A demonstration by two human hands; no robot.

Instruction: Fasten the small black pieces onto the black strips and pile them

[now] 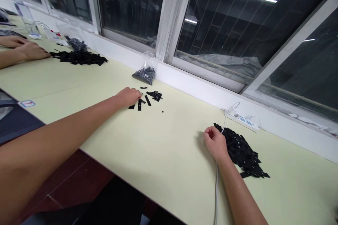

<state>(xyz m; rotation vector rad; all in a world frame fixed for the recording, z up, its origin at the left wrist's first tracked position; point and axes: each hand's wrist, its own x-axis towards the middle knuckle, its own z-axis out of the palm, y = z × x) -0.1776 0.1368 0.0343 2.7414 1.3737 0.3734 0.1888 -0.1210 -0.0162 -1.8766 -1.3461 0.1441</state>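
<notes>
My left hand (128, 96) reaches far forward over the pale yellow table (163, 147), fingers curled down onto a few loose black strips (144, 101). A small heap of black pieces (155, 95) lies just beyond them. My right hand (215, 143) rests on the table in a loose fist beside a large pile of black strips (241, 151). I cannot make out whether anything is inside it. A clear plastic bag of small dark parts (145, 74) leans against the window ledge behind the left hand.
Another person's hands (25, 50) rest at the far left next to a second black pile (79, 57). A white power strip (243, 119) lies by the wall, and a white cable (217, 190) runs along my right forearm. Windows line the back.
</notes>
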